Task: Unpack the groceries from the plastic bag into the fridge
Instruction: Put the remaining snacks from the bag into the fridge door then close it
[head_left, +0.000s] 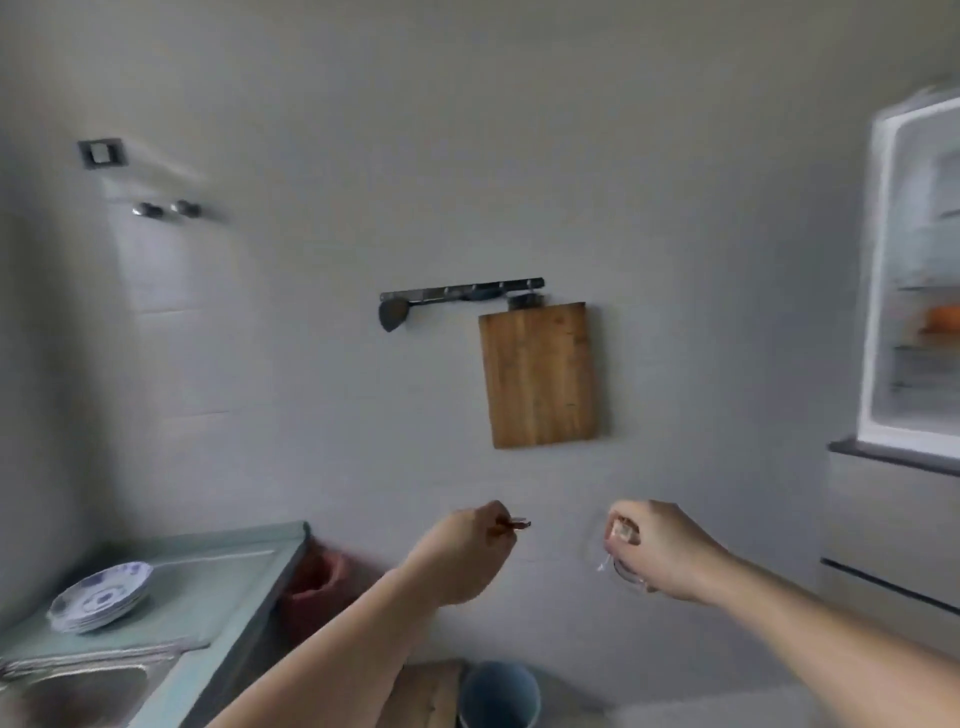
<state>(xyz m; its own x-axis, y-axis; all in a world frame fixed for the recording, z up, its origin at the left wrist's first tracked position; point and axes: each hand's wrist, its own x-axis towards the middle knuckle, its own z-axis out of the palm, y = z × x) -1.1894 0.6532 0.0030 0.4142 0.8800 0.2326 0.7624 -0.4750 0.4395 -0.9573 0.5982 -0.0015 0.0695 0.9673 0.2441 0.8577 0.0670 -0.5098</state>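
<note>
The frame is blurred by motion. My left hand (470, 545) is raised in front of the wall, and its curled fingers pinch a small reddish-brown thing (511, 526) that I cannot identify. My right hand (662, 548) is level with it to the right and grips a clear, see-through item (618, 564), maybe thin plastic; its shape is unclear. The fridge (883, 270) stands open at the far right edge, with lit shelves and something orange (943, 319) on one shelf. No plastic bag is plainly in view.
A wooden cutting board (540, 374) hangs on the tiled wall under a hook rail (462, 291). At lower left are a green counter (234, 571), stacked blue-patterned plates (101, 597) and a sink (72, 691). A red bin (317, 577) and a blue bucket (498, 696) sit on the floor.
</note>
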